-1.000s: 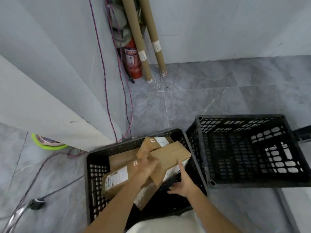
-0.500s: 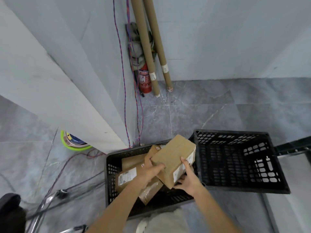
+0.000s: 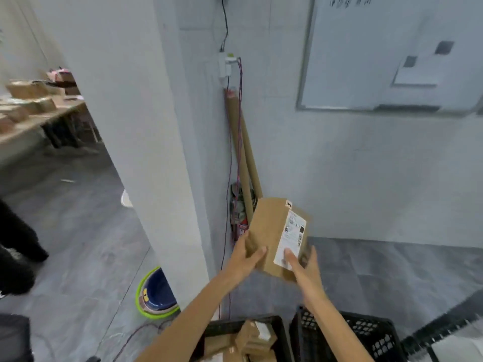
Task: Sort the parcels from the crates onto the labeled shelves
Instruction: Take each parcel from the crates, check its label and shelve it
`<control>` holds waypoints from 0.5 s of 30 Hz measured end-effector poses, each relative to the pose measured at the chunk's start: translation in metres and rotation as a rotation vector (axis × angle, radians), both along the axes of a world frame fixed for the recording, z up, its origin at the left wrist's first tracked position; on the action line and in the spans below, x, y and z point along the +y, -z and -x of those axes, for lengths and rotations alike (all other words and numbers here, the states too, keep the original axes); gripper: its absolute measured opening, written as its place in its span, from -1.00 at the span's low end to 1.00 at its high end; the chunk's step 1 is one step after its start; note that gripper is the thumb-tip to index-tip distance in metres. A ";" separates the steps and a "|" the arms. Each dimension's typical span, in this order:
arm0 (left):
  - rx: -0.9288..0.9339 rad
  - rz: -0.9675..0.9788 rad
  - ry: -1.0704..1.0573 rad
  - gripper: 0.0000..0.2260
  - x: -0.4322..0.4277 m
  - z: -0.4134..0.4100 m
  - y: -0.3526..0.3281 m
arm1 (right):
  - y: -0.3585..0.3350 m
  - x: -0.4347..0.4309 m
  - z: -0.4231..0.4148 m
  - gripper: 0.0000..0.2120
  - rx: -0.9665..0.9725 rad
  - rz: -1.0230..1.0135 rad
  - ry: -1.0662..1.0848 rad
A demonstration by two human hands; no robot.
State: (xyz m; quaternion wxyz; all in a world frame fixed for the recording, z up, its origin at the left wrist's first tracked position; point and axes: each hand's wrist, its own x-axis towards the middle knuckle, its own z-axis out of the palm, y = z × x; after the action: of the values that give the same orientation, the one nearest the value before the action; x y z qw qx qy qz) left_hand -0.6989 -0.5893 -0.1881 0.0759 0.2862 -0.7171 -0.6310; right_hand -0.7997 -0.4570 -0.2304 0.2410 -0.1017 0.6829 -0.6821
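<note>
Parcel (image 3: 271,231) lifted clear of crate (image 3: 283,333), both hands gripping

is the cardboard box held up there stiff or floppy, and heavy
Probably stiff: the cardboard box shows flat faces and straight edges. Likely fairly light, since the left hand and right hand hold it up by its lower end.

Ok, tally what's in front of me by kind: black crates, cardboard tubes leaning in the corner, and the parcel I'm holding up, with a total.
Black crates: 2, the left crate and the right crate
Cardboard tubes: 2, the left tube and the right tube
Held parcel: 1
Total: 5
</note>
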 end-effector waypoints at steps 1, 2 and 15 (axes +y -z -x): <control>0.019 0.021 0.013 -0.32 0.001 -0.006 -0.016 | -0.015 0.000 0.000 -0.39 0.056 0.017 -0.004; 0.034 0.048 0.022 -0.34 0.002 -0.012 -0.030 | -0.029 0.000 0.000 -0.46 0.103 0.031 -0.009; 0.281 -0.033 -0.057 -0.44 0.013 -0.094 -0.084 | -0.115 0.010 -0.072 -0.59 0.451 0.180 -0.009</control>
State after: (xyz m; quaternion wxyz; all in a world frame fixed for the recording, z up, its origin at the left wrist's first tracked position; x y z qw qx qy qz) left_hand -0.6051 -0.5766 -0.1043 0.1885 0.2165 -0.6804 -0.6743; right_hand -0.7274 -0.4470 -0.1152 0.0755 -0.2753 0.6555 -0.6992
